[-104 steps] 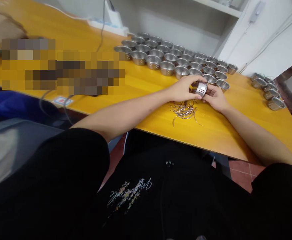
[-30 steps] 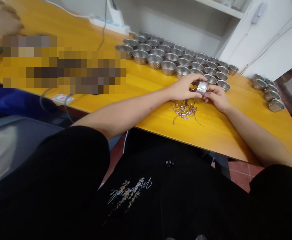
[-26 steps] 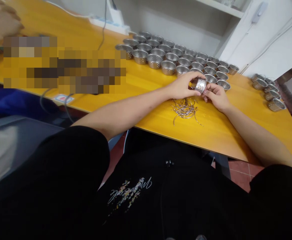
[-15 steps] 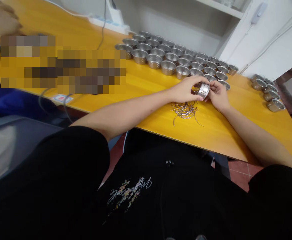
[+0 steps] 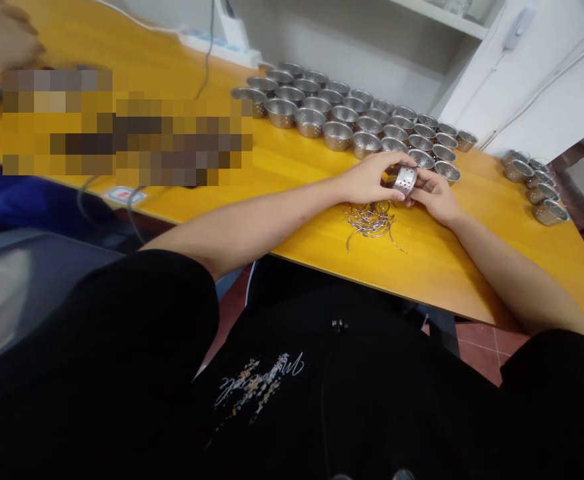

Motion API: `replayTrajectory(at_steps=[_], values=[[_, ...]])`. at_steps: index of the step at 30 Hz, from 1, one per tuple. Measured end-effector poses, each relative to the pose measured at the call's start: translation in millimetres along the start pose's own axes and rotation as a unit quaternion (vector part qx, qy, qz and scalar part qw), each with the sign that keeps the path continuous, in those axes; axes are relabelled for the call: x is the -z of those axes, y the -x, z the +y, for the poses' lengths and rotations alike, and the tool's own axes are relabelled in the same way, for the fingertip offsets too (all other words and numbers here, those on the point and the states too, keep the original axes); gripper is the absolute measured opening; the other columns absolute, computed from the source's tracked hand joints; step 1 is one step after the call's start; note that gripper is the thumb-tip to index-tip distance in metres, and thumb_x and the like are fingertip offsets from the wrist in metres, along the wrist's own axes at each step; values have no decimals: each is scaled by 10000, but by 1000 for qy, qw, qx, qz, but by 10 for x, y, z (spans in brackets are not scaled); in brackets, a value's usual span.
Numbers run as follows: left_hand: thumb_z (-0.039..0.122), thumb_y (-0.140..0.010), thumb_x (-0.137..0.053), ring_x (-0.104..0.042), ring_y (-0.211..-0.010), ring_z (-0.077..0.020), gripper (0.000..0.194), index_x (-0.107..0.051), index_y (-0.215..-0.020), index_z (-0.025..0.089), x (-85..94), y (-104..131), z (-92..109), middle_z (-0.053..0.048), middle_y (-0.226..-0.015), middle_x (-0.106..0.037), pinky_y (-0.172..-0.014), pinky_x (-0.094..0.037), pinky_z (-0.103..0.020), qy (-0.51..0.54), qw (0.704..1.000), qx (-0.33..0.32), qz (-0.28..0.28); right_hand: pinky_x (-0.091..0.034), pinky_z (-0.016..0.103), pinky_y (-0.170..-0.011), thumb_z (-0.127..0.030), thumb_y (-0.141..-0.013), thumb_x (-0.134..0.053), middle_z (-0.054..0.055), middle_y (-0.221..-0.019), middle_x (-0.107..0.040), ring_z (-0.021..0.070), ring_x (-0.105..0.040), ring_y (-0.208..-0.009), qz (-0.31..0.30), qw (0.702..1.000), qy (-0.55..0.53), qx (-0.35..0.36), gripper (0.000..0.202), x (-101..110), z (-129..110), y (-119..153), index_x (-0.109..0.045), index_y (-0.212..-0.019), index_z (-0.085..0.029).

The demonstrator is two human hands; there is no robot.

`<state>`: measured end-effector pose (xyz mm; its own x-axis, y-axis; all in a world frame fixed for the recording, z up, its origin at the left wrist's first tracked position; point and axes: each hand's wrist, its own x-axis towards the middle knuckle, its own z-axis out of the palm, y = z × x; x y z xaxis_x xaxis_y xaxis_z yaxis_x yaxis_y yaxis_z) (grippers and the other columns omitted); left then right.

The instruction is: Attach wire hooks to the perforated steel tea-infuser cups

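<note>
Over the yellow wooden table, in the head view, we hold one small perforated steel cup tipped on its side between both hands; our left hand pinches it from the near side, our right hand grips it from the far side; just below lies a loose heap of bent wire handles, touching the tabletop; behind stand several rows of matching perforated cups, and a smaller cluster of cups sits well apart at the right; we judge many wires remain to use, though whether the rowed cups are finished we cannot tell.
</note>
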<state>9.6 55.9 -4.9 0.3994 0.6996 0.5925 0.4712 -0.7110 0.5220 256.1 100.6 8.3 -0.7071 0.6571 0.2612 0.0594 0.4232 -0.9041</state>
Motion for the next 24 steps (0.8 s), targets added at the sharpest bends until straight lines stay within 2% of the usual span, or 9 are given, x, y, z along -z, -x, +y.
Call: replayTrajectory(at_steps=[3,8,12,18,24], values=[[421,-776,-862,-693,-1453,-403,775,-710,-1529,325,-12,-3,-9,-102,-1556,-770,-1319,-518,-609,-3,1000,1,-4,-626,369,-693,-644,-758,-1067,22,-851,-807,191,-655,-699,-17,1000,0,6,471,31,-5,-3,-826,-908,-268],[435,-804,-853,-708,-1442,-391,744,-712,-1528,331,-24,-11,-3,-97,-1562,-768,-1305,-528,-600,6,1000,-8,-7,-598,359,-690,-564,-766,-1031,13,-787,-773,189,-646,-681,-26,1000,-10,15,378,104,75,-27,-835,-869,-257],[435,-795,-860,-698,-1457,-399,758,-713,-1531,332,10,-14,13,-100,-1559,-768,-1313,-524,-605,10,1000,3,-1,-562,345,-662,-631,-839,-974,13,-733,-740,180,-623,-651,-29,999,-22,13,413,119,122,-37,-803,-865,-256],[462,-806,-879,-675,-1468,-421,775,-705,-1538,279,111,-8,24,-143,-1559,-761,-1291,-532,-615,24,999,22,28,-535,320,-596,-814,-847,-986,-26,-695,-673,148,-595,-591,34,999,18,10,614,59,131,-28,-683,-931,-287],[448,-799,-880,-670,-1475,-412,749,-714,-1510,281,120,-15,3,-135,-1558,-760,-1292,-528,-605,30,998,27,39,-550,317,-537,-837,-859,-968,7,-836,-759,136,-616,-589,65,997,24,24,622,39,187,-47,-684,-960,-293]])
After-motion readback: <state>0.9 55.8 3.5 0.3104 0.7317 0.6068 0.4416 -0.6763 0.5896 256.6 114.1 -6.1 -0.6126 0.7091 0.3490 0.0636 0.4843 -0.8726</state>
